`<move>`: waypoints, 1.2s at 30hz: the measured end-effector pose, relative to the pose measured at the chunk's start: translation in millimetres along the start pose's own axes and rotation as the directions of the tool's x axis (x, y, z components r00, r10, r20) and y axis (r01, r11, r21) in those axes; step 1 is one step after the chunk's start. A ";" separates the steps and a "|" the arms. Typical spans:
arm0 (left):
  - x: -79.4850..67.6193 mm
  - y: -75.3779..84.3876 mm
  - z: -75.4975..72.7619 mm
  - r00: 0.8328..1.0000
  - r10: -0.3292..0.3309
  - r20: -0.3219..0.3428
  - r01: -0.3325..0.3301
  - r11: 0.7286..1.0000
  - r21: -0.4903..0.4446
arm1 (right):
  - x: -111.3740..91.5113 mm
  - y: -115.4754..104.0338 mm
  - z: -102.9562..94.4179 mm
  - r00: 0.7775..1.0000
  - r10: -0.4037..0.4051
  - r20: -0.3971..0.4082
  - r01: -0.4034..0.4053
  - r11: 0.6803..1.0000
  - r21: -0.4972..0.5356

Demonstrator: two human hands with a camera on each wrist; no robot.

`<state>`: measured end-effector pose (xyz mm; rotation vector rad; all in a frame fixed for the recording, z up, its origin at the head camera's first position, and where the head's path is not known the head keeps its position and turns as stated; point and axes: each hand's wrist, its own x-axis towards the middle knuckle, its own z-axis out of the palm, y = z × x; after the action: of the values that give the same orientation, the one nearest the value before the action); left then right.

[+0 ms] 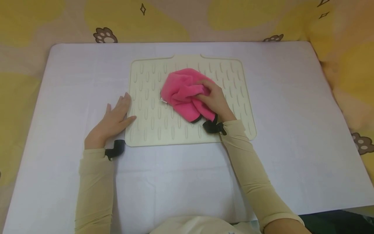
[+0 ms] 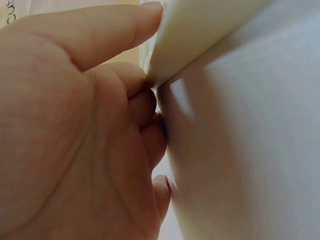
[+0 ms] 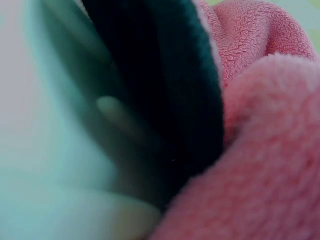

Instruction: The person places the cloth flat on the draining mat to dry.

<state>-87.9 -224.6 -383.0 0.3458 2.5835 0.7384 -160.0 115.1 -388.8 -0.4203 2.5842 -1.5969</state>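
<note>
A bunched pink plush cloth (image 1: 182,92) with dark edging lies on a cream ridged mat (image 1: 146,126). My right hand (image 1: 214,97) grips the cloth from its right side, thumb and fingers sunk into a fold. Fuzzy pink cloth (image 3: 265,145) and its dark border fill much of the right wrist view. At the mat's left edge, my left hand (image 1: 114,118) rests with fingers extended and the thumb reaching over the rim. The left wrist view has the palm (image 2: 75,135) close up, fingertips right beside the mat's edge (image 2: 195,30).
The mat sits on a white-covered table (image 1: 292,113). Behind and at the sides hangs a yellow patterned fabric (image 1: 163,21) with paw prints. Small black wrist-worn devices show at the left cuff (image 1: 94,154) and right cuff (image 1: 233,126).
</note>
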 end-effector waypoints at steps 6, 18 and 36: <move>-5.8 9.2 -5.1 1.000 -0.028 0.002 0.028 0.999 -0.026 | 0.6 1.2 -3.6 0.998 0.031 0.048 -0.032 0.999 0.028; 44.3 52.6 -9.7 0.998 -0.032 -0.047 0.028 0.996 -0.083 | 11.3 10.8 -51.7 0.998 -0.007 0.057 0.005 0.999 0.036; 84.0 71.5 20.5 0.991 -0.081 -0.110 0.055 0.973 -0.222 | 20.9 17.7 -95.9 0.976 0.184 0.115 -0.168 0.976 -0.140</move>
<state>-143.6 -127.3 -387.4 0.1471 2.5750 1.0352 -203.2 200.0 -359.2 -0.2814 2.5555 -1.3074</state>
